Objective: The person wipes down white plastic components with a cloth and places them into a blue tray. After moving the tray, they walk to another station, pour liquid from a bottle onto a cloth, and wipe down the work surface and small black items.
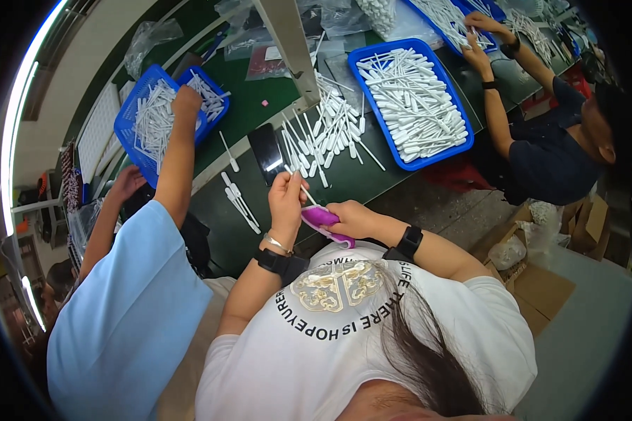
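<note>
Brightly lit across the green workbench (242, 109), blown out to white along the bowed fluorescent tube (14, 140) at far left. Glinting faintly off the black phone (265, 149). Dimmer on the floor (428, 217). Fairly sharp over the heaped white sticks (336, 112); warped and softer toward the black rim.

At six o'clock, black capital lettering (323, 335) is printed in a ring on the front of a white T-shirt (274, 379). A gold-and-grey emblem (323, 288) is enclosed by the ring, which is partly crossed by dark hair (435, 351) near four o'clock.
</note>
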Available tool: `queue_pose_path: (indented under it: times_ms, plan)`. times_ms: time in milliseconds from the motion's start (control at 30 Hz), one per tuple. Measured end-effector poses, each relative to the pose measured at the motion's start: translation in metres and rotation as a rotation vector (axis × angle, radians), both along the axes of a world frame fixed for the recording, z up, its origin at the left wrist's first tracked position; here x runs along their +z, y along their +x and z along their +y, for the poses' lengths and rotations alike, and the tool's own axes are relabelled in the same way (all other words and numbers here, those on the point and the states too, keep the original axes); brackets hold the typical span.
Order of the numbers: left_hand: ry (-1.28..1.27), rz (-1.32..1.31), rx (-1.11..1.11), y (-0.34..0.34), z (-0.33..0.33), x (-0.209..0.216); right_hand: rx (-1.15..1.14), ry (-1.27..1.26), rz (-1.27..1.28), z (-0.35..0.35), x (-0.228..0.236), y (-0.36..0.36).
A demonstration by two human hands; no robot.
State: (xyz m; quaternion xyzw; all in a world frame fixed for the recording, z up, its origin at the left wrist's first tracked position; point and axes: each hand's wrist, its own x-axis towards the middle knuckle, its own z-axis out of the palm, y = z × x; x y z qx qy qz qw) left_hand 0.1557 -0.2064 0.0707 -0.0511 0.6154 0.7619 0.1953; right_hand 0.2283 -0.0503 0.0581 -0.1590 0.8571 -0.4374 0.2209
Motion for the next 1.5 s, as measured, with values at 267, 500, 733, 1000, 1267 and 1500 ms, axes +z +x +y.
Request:
queue_pose_path:
  times_ms: [267, 500, 733, 1000, 1267, 1500]
  plan:
    - [0.071, -0.116, -0.176, -0.004, 0.031, 0.0, -0.741, -0.737, -0.488, 0.021, -0.01, 0.016]
    - [-0.119, -0.194, -0.001, 0.005, -0.055, -0.042, -1.355, -1.141, -0.22, 0.123, -0.069, -0.025]
    - [-0.402, -0.188, 0.443, 0.032, -0.162, -0.099, -1.577, -1.028, -0.294, 0.167, -0.088, -0.066]
    - [-1.121, 0.257, 0.377, -0.035, -0.189, -0.128, -1.534, -1.102, -0.307, 0.165, -0.096, -0.059]
    - [-1.436, 0.207, 0.094, -0.117, -0.173, -0.116, -1.307, -1.113, -0.383, 0.118, -0.057, -0.038]
    - [-0.88, 0.134, 0.246, -0.134, -0.197, -0.068, -1.235, -1.046, -0.648, 0.05, -0.031, -0.016]
